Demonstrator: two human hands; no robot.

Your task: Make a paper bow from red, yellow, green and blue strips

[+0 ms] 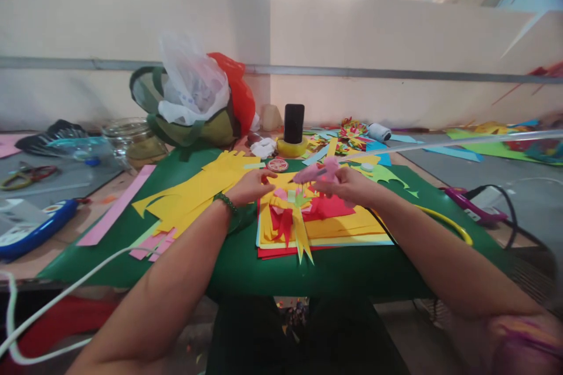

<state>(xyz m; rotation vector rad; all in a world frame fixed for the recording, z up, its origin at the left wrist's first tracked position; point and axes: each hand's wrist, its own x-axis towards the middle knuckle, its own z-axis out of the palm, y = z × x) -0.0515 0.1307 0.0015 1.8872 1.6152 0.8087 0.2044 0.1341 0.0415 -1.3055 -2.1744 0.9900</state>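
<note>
My right hand (345, 186) is wrapped round a pink hot glue gun (314, 172), its nozzle pointing left. A long clear glue stick (422, 145) runs from the back of the gun toward the right. Under the gun lies a paper decoration (301, 220) of red, pink and yellow-green strips, with pointed tails hanging toward me. It rests on a stack of coloured paper sheets (347, 231), yellow on top. My left hand (253, 186) hovers at the stack's left edge, fingers curved and apart, with nothing visible in them. A green bead bracelet (226, 201) is on that wrist.
A green mat (352, 272) covers the table. Yellow paper pieces (189, 187) and a pink strip (118, 205) lie left. Behind stand a phone (294, 122) in a yellow tape roll (292, 147) and a stuffed bag (197, 129). A white cable (83, 281) crosses front left.
</note>
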